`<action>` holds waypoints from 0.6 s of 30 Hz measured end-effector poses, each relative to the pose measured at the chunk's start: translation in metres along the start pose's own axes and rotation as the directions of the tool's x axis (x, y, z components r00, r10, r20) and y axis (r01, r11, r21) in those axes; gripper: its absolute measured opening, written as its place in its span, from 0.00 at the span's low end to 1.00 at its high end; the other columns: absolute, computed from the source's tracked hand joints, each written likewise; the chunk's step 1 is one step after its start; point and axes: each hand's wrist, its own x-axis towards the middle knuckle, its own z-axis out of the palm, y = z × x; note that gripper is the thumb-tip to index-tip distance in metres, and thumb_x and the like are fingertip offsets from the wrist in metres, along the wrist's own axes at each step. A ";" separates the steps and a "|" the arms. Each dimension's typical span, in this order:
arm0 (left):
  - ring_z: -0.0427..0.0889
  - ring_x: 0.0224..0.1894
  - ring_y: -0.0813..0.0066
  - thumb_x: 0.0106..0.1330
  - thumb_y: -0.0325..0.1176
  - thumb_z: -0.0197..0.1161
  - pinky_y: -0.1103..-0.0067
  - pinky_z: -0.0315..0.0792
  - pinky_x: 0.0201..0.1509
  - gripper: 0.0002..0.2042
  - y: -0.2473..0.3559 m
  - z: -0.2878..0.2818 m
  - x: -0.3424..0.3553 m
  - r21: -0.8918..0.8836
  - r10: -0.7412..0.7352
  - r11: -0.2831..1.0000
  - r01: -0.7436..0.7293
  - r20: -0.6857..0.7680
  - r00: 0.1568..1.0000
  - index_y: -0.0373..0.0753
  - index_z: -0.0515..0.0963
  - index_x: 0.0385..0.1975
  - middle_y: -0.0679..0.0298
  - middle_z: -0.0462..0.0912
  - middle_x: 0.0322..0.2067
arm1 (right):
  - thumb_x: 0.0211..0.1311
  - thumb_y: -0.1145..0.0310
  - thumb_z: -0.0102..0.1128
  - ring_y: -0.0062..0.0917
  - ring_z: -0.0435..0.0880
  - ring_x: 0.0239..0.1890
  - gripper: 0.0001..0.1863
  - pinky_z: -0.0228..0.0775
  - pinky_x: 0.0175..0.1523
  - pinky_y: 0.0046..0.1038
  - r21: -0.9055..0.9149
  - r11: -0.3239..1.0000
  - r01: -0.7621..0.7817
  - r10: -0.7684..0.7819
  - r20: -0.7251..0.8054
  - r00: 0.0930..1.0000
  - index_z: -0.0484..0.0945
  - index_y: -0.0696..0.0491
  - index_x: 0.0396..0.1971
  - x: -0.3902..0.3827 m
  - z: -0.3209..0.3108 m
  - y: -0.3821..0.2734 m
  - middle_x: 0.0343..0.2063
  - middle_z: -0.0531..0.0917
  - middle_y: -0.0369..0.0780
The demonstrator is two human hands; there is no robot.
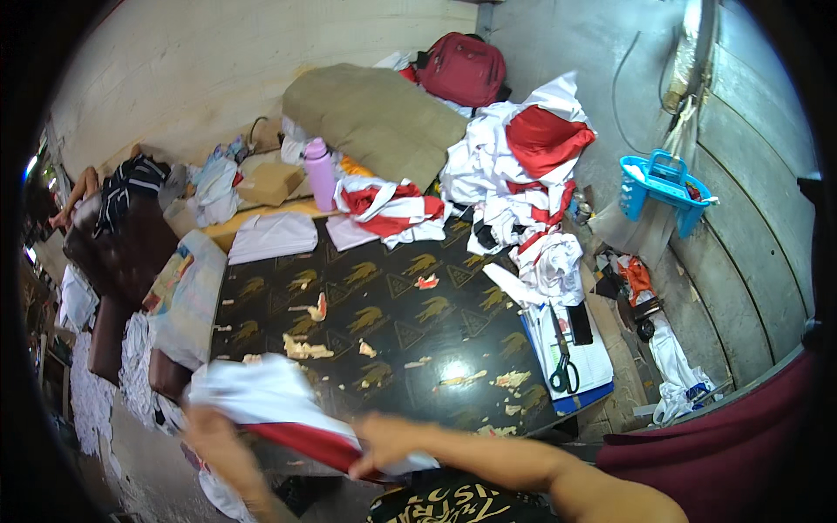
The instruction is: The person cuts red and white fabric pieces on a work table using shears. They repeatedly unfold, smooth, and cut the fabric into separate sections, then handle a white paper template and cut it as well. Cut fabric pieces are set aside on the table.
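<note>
A white cloth piece with a red band (pixel 305 444), perhaps part of a garment, lies over the near left edge of the dark table (pixel 384 322), its white part blurred. My right hand (pixel 384 440) reaches across from the right with its fingers closed on the red end. At the cloth's left end is my left hand (pixel 214 440), touching or close against it; motion smears its fingers, so its grip does not show. Folded white cloth (pixel 273 237) lies at the table's far left edge, beside a crumpled red and white garment (pixel 392 207).
A large pile of red and white garments (pixel 523 166) fills the far right. Black scissors (pixel 563 370) and a phone (pixel 579 323) lie on papers at the right edge. A purple bottle (pixel 320 174) stands at the back. A blue basket (pixel 664 187) hangs at right.
</note>
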 end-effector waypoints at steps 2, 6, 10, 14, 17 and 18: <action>0.79 0.44 0.56 0.65 0.27 0.68 0.63 0.73 0.48 0.09 -0.031 -0.038 0.034 0.143 -0.049 0.988 0.060 -0.084 0.995 0.31 0.78 0.41 0.51 0.79 0.40 | 0.59 0.53 0.74 0.51 0.90 0.42 0.21 0.82 0.48 0.47 0.047 0.999 -0.004 -0.001 0.115 0.993 0.88 0.57 0.39 0.007 0.086 0.002 0.36 0.90 0.53; 0.79 0.48 0.45 0.67 0.34 0.69 0.56 0.73 0.53 0.15 -0.044 -0.008 0.096 0.227 0.261 0.933 -0.279 0.108 0.959 0.32 0.77 0.47 0.44 0.81 0.44 | 0.62 0.73 0.62 0.54 0.88 0.45 0.17 0.80 0.51 0.44 0.126 0.962 0.242 -0.211 -0.216 0.953 0.83 0.51 0.51 -0.025 0.077 0.045 0.40 0.89 0.50; 0.80 0.53 0.34 0.69 0.42 0.69 0.50 0.74 0.59 0.22 -0.033 0.095 0.163 0.177 0.585 0.678 -0.713 0.457 0.670 0.33 0.76 0.54 0.38 0.82 0.47 | 0.73 0.77 0.49 0.27 0.83 0.36 0.15 0.77 0.40 0.34 0.535 0.813 -0.230 0.477 -0.385 0.790 0.83 0.58 0.52 -0.052 0.002 0.088 0.33 0.86 0.39; 0.59 0.79 0.36 0.78 0.54 0.59 0.50 0.48 0.84 0.39 -0.108 0.105 0.086 0.086 0.281 0.921 -0.381 0.530 0.800 0.35 0.58 0.80 0.36 0.65 0.74 | 0.81 0.67 0.45 0.29 0.85 0.54 0.19 0.80 0.58 0.35 0.845 0.535 -0.025 0.833 -0.522 0.183 0.80 0.59 0.60 -0.106 -0.046 0.159 0.53 0.85 0.44; 0.55 0.81 0.41 0.68 0.58 0.70 0.39 0.44 0.81 0.46 -0.189 0.065 -0.041 0.592 -0.052 0.803 -0.076 0.197 0.979 0.41 0.59 0.81 0.43 0.61 0.78 | 0.80 0.66 0.55 0.28 0.90 0.49 0.19 0.82 0.56 0.31 0.688 0.711 0.145 0.632 -0.716 0.297 0.78 0.61 0.62 -0.151 -0.074 0.221 0.50 0.89 0.43; 0.48 0.82 0.35 0.63 0.67 0.71 0.30 0.40 0.78 0.54 -0.211 0.056 -0.074 0.672 -0.115 0.739 0.047 0.057 0.992 0.44 0.55 0.83 0.38 0.52 0.80 | 0.77 0.65 0.60 0.34 0.86 0.61 0.26 0.77 0.66 0.34 0.803 0.562 0.199 0.752 -0.596 0.282 0.73 0.61 0.69 -0.156 -0.078 0.236 0.61 0.83 0.48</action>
